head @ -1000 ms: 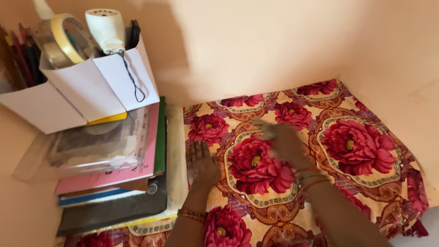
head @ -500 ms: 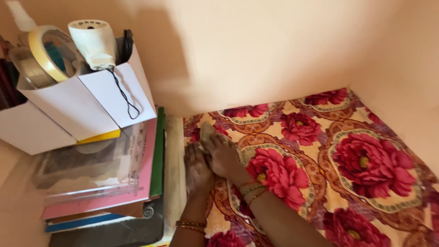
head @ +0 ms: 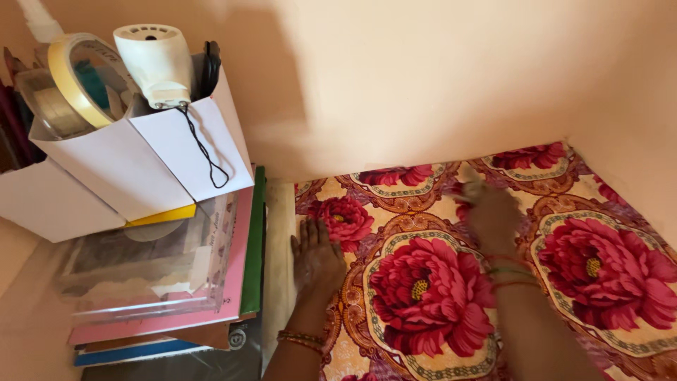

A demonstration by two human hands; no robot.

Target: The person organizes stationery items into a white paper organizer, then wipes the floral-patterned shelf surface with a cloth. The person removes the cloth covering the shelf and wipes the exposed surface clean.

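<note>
Nearest to me, my left hand lies palm down with the fingers spread flat, pinning the left edge of the floral cloth; bangles show at the wrist. It grips nothing. My right hand is farther in, over the middle of the cloth near its back edge. It is blurred, so I cannot tell whether its fingers are open flat or curled, nor whether it holds anything.

The cloth, yellow ground with large red roses, covers the shelf floor from my left hand across to the right wall and back to the rear wall. By my judgement the spreading is largely done: the visible part lies flat and reaches the back corner. What is left, as far as I can see, is smoothing the far edge and the right side, which runs out of view.

Just beside the cloth on the left is a stack of books and folders, pink and green among them. On top sits a white paper organiser holding rolls of tape and a white hair dryer with a black cord. Behind all stands the cream wall.
</note>
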